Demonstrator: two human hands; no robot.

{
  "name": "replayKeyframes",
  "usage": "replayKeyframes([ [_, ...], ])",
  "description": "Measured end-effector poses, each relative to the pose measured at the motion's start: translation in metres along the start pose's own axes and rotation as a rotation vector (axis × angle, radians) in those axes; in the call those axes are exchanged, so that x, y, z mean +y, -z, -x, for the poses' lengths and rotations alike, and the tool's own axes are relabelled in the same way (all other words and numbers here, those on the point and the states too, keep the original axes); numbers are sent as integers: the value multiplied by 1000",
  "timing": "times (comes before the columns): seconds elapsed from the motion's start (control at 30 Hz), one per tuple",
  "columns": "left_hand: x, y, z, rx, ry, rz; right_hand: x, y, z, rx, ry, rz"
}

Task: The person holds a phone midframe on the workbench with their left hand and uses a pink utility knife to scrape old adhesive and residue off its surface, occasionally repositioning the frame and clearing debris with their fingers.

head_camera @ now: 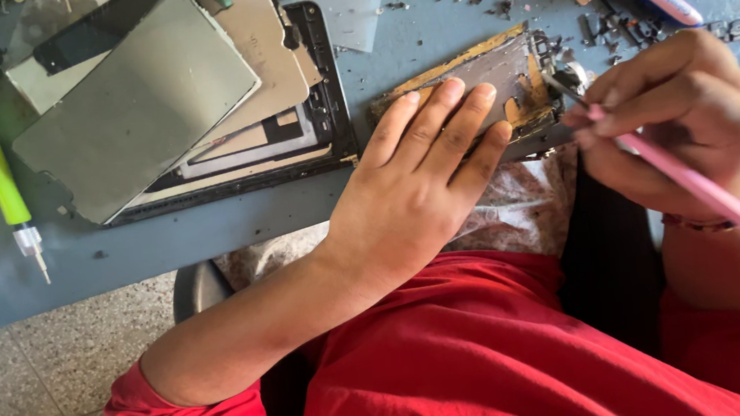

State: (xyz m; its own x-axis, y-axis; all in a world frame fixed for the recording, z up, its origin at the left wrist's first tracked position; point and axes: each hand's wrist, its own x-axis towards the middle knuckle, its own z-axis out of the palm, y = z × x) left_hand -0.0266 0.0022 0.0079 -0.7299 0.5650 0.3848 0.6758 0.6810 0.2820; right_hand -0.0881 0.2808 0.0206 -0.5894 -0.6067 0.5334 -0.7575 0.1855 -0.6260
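Here the left hand [418,185] lies flat, fingers together, on a worn circuit board [502,73] at the desk's [210,232] near edge, hiding much of it. The right hand [678,115] pinches a pink tool [703,189]; its tip is hard to make out against the board's right end.

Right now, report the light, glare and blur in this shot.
Head view: soft daylight, pale glare on the grey panels; left hand and right hand sharp; pink tool slightly soft toward its lower end; table edges bow a little from the wide lens.
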Motion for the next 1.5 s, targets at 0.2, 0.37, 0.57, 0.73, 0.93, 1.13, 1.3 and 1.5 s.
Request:
replayKeyframes([
  [0.2, -1, 0, 1, -8, -2, -15, 5, 6, 16, 99, -122, 133],
  [0.37, -2, -2, 2, -15, -6, -22, 2, 6, 48, 374, -476, -53],
  [0.57, -2, -5, 3, -20, -8, -23, 3, 16, 52, 515, -616, -415],
  [0.73, -2, -6, 3, -11, -8, -35, 2, 15, 51, 556, -599, -439],
  [0.93, -2, -4, 3, 2, -11, -33, 8, 4, 20, 139, -208, -308],
  [1.13, -1, -1, 2, 2, -1, -20, -24, -7, -5, 18, -232, 11],
  [1.3, -1, 0, 2, -11, -3, -18, -24, -8, -13, -4, -194, 28],
  [1.5, -2, 0, 3, -7, -10, -14, -16, -7, -2, -37, -130, 78],
])
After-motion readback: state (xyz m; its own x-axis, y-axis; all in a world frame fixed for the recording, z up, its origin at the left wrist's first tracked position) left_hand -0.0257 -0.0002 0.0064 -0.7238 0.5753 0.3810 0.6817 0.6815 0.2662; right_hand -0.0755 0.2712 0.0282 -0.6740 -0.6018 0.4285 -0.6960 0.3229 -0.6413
